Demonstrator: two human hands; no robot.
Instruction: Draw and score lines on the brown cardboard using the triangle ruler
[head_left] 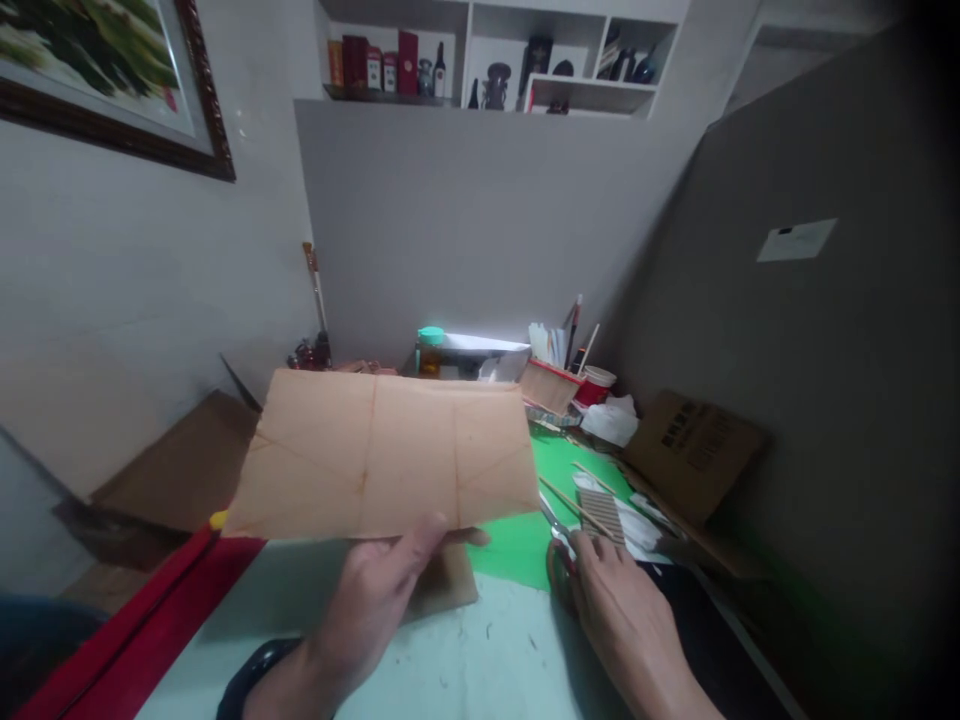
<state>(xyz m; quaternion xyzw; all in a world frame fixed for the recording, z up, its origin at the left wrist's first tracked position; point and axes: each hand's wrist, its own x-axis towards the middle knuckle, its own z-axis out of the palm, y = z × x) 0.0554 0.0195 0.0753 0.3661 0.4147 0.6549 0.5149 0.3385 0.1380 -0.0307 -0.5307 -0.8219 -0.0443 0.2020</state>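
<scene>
My left hand (382,590) is closed on the lower edge of a flat brown cardboard sheet (412,450), thumb on the near face. Fold lines and creases run across the sheet, which is held up over the table. In my right hand (615,590) is a pair of scissors (553,520), its handles mostly hidden by my fingers. The blades point up and left, close to the sheet's lower right corner; I cannot tell whether they touch it. Behind my left hand, a smaller cardboard piece (450,585) lies on the pale table covering.
A green mat (517,550) lies under thin wooden sticks (577,508) and a corrugated cardboard strip (602,512). Farther back stand a wooden holder (551,385) with papers and brushes, and a green-lidded jar (430,350). A cardboard box (694,450) leans at the right.
</scene>
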